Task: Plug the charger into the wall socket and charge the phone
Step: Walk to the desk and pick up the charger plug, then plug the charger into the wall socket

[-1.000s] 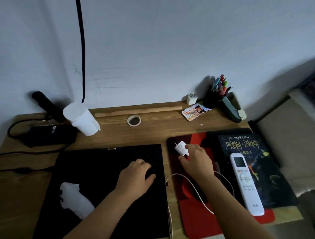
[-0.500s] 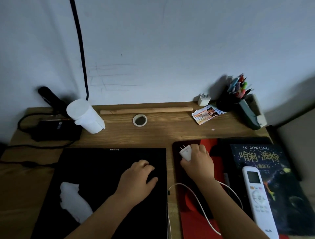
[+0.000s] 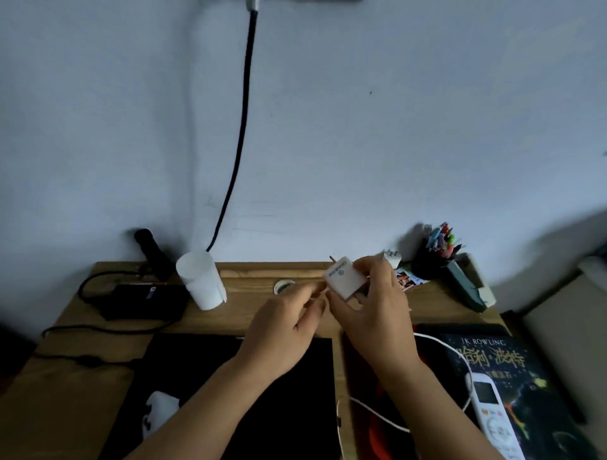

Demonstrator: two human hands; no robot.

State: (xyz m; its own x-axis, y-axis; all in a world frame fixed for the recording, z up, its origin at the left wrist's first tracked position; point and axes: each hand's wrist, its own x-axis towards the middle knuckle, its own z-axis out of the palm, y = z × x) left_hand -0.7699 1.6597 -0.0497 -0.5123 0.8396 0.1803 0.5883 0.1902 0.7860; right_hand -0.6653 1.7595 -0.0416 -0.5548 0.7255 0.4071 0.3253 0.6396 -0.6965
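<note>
A white charger plug [image 3: 342, 277] with two metal prongs pointing up-left is lifted above the wooden desk [image 3: 82, 377], gripped in my right hand [image 3: 372, 315]. My left hand [image 3: 289, 323] is raised beside it, fingertips touching or almost touching the charger's lower left edge. A white cable [image 3: 377, 415] trails from under my right forearm across the red mat [image 3: 374, 440]. At the top edge of the wall sits a socket [image 3: 325, 1], mostly cut off, with a black cord [image 3: 241, 131] plugged in beside it. No phone is clearly visible.
A closed black laptop [image 3: 279, 410] lies under my forearms. A white cup [image 3: 202, 284], a black adapter [image 3: 144, 300], a tape roll [image 3: 284, 286], a second white plug [image 3: 391, 257], a pen holder [image 3: 438, 254], a dark book [image 3: 512, 371] and a white remote [image 3: 496, 420] stand around.
My right hand has lifted the charger off the mat up and toward the wall. My left hand left the laptop lid and rose to meet it. The view tilted up the wall.
</note>
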